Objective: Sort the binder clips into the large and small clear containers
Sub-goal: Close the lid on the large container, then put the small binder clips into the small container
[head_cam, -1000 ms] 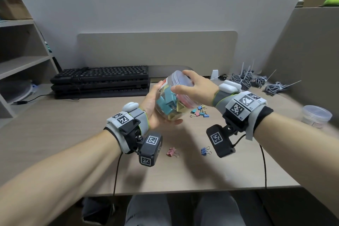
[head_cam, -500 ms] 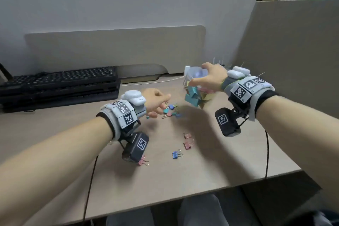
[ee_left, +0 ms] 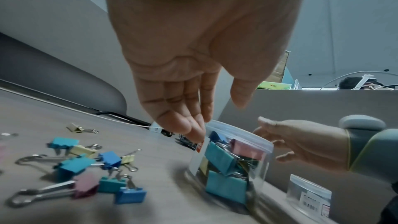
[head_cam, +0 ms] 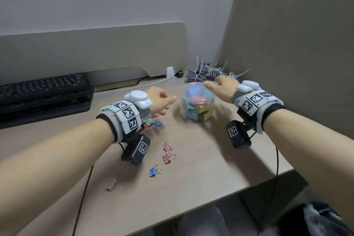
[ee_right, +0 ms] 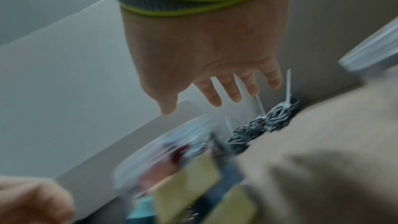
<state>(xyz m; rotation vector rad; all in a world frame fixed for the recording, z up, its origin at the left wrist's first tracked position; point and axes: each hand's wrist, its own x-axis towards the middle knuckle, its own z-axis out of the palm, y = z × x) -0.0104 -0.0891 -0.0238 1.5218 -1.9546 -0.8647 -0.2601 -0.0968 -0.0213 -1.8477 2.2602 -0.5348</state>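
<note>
The large clear container [head_cam: 198,101], holding big teal, yellow and pink binder clips, stands upright on the desk [head_cam: 210,159]. My right hand [head_cam: 214,84] hovers just above its right rim with fingers spread and holds nothing. My left hand [head_cam: 166,104] hangs relaxed and empty to the container's left, over a cluster of small coloured clips [head_cam: 155,121]. More small clips lie nearer me: pink ones [head_cam: 168,152], a blue one [head_cam: 154,171] and a pink one [head_cam: 111,185]. The left wrist view shows the small clear container [ee_left: 309,195] to the right of the large one [ee_left: 232,164].
Stacked black keyboards [head_cam: 44,90] sit at the back left. Grey cable bundles with zip ties [head_cam: 201,73] lie behind the container. A tall partition [head_cam: 287,53] walls the right side, and the desk's front edge runs close below my forearms.
My right hand carried the large container to the right, set it on the desk and let go. My left hand released it earlier and dropped over the small clips.
</note>
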